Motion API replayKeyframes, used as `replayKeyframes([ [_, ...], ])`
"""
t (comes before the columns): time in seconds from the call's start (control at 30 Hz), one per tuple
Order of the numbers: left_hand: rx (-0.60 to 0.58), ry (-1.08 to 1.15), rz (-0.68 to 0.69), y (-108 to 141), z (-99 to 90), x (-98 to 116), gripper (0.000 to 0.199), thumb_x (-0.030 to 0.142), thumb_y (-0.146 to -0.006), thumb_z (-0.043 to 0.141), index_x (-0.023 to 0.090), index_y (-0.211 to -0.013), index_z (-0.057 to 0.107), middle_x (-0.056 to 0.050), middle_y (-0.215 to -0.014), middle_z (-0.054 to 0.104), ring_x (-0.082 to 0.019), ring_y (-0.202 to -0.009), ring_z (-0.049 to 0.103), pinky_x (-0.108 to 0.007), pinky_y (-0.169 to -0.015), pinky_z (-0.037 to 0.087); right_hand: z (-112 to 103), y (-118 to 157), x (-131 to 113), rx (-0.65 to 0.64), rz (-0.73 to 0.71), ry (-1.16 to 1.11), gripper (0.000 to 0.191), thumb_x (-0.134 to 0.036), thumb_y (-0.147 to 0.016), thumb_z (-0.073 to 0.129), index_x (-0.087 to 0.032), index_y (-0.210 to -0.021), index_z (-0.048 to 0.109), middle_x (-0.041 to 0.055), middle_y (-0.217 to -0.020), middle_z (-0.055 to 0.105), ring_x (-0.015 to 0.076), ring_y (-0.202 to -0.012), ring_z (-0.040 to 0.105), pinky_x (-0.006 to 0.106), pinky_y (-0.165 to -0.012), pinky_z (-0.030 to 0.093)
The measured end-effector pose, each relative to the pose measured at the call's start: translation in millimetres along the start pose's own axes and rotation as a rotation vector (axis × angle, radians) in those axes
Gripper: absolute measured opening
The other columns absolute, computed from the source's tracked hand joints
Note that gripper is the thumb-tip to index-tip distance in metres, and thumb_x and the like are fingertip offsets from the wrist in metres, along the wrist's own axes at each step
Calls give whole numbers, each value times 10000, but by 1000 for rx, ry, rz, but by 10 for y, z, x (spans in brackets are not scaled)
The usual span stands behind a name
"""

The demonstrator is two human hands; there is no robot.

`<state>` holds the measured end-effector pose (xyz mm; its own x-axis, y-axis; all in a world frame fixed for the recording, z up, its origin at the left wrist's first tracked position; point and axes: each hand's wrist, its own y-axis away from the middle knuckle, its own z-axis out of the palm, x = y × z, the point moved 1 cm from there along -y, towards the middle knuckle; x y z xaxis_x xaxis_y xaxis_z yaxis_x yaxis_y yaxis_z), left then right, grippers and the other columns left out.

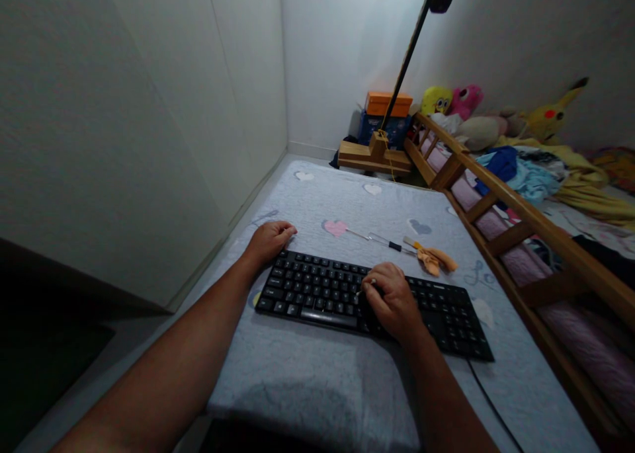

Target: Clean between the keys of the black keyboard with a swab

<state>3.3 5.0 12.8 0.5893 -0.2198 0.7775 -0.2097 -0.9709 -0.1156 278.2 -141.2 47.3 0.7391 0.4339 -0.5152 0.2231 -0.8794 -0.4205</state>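
A black keyboard (317,288) lies at a slant on the patterned cloth, its cable running off the near right side. Over the right part of its letter keys, my right hand (391,297) is closed around a thin pale stick with a white tip, which looks like a cotton swab (373,282). My left hand (269,241) rests at the keyboard's far left corner with fingers curled together; whether they hold anything is hidden. Beyond the keyboard lie a thin rod (357,233), a wire-looped tool with a black grip (395,246), a yellow-handled brush (413,243) and a crumpled orange cloth (436,260).
The light cloth with hearts (307,367) covers the work surface. A pale cabinet (198,109) stands along the left. On the right runs a wooden bed rail (496,195), with plush toys and bedding behind it. A wooden stand (374,152) with a dark pole and boxes sits at the back.
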Motion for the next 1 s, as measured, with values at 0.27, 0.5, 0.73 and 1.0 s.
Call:
replayKeyframes([
  [0.27,-3,-20,-2,3,1,2,385,474,-848,489,160,-807,709,-4,-532,578,-195,-554,543,-297,-549,371,24,-2,-41,-20,-5,-7,180,-173,-903,501,-214,-765,609,36,-785,621,200,-845,540,406,-870,389],
  [0.5,-6,-30,1,-2,4,8,367,457,-843,497,162,-809,712,0,-524,574,-191,-553,539,-290,-545,361,40,-8,-63,-60,-9,-13,175,-167,-913,501,-200,-789,620,41,-797,627,202,-861,535,407,-869,382],
  [0.73,-9,-24,-14,-4,7,7,376,472,-837,503,160,-827,713,-4,-532,583,-192,-545,539,-294,-541,362,15,-4,-65,-42,-11,-9,176,-149,-892,503,-211,-778,620,40,-795,634,203,-851,539,398,-852,390],
  [1.0,-17,-18,-7,-8,5,-4,375,468,-837,492,162,-818,709,-1,-535,586,-187,-536,537,-295,-542,362,4,12,-32,-15,1,-13,171,-151,-881,505,-211,-767,618,37,-792,626,198,-843,542,396,-854,397],
])
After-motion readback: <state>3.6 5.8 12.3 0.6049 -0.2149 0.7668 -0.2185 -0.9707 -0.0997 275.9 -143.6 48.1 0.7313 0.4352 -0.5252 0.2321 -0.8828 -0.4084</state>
